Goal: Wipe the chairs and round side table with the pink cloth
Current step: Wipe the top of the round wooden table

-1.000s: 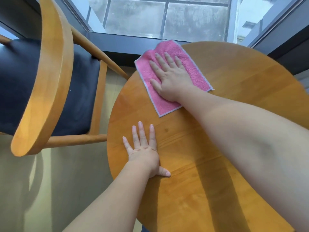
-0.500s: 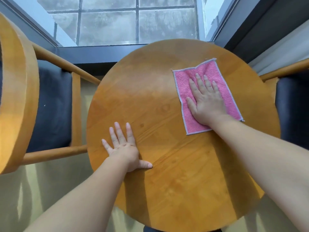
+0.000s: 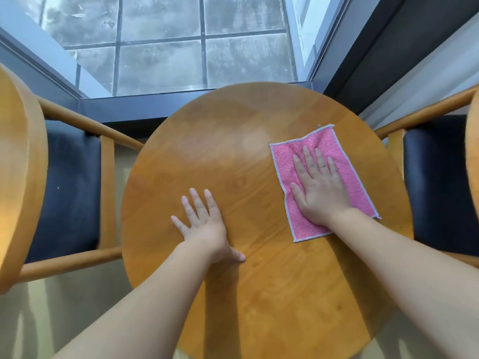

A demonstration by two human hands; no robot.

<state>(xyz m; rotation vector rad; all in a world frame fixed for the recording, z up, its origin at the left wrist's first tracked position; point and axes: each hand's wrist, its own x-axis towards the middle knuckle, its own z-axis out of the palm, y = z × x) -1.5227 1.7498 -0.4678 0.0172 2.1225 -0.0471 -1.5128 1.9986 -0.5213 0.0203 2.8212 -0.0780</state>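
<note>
The round wooden side table (image 3: 233, 156) fills the middle of the view. A pink cloth (image 3: 355, 187) lies flat on its right side. My right hand (image 3: 320, 189) presses on the cloth with straight fingers. My left hand (image 3: 204, 226) rests flat on the bare tabletop near the left edge, fingers spread. A wooden chair with a dark blue seat (image 3: 70, 187) stands to the left of the table. Another chair of the same kind (image 3: 438, 182) stands to the right.
A glass window with a dark frame (image 3: 160, 58) runs behind the table, close to its far edge. The left chair's curved wooden backrest (image 3: 18, 177) rises at the far left. Pale floor (image 3: 64, 307) shows below the table.
My right hand has slid the pink cloth from the table's far left edge across to its right side. My left hand stays flat on the tabletop. The view has swung right, showing the second chair.
</note>
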